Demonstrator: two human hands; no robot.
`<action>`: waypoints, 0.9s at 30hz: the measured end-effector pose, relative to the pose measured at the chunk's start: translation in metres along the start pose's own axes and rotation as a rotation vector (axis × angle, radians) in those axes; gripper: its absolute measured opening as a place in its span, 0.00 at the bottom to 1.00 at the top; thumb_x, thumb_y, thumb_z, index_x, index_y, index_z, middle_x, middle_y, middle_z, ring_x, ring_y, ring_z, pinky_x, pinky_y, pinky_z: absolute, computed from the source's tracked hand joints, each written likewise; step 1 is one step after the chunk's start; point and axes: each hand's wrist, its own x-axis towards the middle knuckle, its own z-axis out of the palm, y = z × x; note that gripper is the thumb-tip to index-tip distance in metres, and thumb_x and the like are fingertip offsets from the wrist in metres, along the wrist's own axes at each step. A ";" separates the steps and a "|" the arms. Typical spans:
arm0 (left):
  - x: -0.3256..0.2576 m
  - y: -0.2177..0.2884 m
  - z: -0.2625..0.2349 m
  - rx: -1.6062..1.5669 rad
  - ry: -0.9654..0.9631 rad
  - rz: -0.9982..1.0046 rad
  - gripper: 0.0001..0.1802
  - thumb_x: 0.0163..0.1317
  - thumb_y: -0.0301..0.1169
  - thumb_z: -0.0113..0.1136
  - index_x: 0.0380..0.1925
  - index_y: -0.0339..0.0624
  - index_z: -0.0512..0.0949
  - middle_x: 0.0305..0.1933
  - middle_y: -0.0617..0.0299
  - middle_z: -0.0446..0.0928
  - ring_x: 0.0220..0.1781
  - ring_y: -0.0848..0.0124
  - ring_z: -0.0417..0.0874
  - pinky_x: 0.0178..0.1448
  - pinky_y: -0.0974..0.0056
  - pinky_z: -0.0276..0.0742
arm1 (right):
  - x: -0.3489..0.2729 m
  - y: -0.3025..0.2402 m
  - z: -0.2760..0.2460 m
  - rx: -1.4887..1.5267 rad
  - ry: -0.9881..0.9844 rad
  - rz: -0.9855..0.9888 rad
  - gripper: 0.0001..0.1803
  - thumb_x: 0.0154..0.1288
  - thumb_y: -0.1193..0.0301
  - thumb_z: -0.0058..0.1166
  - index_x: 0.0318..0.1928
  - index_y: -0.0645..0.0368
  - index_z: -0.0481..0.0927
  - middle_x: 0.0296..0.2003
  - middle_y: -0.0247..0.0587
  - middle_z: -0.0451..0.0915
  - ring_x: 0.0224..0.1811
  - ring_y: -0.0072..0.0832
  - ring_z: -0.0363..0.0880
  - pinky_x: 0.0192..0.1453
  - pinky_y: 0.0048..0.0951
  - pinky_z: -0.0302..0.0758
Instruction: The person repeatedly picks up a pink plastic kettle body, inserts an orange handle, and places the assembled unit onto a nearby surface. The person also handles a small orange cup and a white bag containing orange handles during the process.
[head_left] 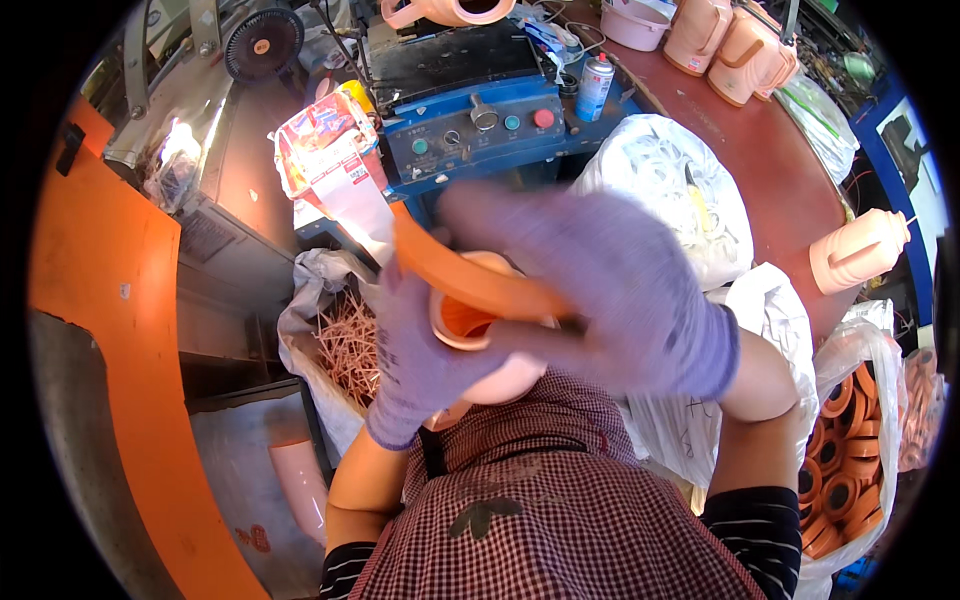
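Observation:
My left hand (408, 350), in a purple-grey glove, is closed round the side of a pale pink plastic jug (505, 383). The jug stands upright against my apron, its round mouth turned up, with orange showing inside. Across that mouth runs a curved orange plastic piece (465, 277), whose far end rises past my left fingers. My right hand (625, 285), gloved the same way and smeared by motion, grips the near right end of the piece. Its fingertips reach over the jug's far side, and much of the rim is hidden beneath the hand and the piece.
Ahead stands a blue machine (465, 140) with buttons and a spray can (595, 88). Sacks hold thin pink sticks (348, 345), whitish rings (665, 185) and orange rings (845, 470). Pink jugs (742, 55) stand on the red table (700, 105); an orange frame (110, 260) borders the left.

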 end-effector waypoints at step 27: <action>-0.029 -0.003 0.008 -0.107 0.294 -0.257 0.42 0.47 0.30 0.73 0.66 0.36 0.70 0.61 0.51 0.77 0.59 0.62 0.79 0.64 0.59 0.74 | -0.077 0.033 0.127 1.499 0.837 1.109 0.12 0.72 0.66 0.54 0.44 0.63 0.72 0.29 0.41 0.80 0.15 0.24 0.73 0.18 0.25 0.69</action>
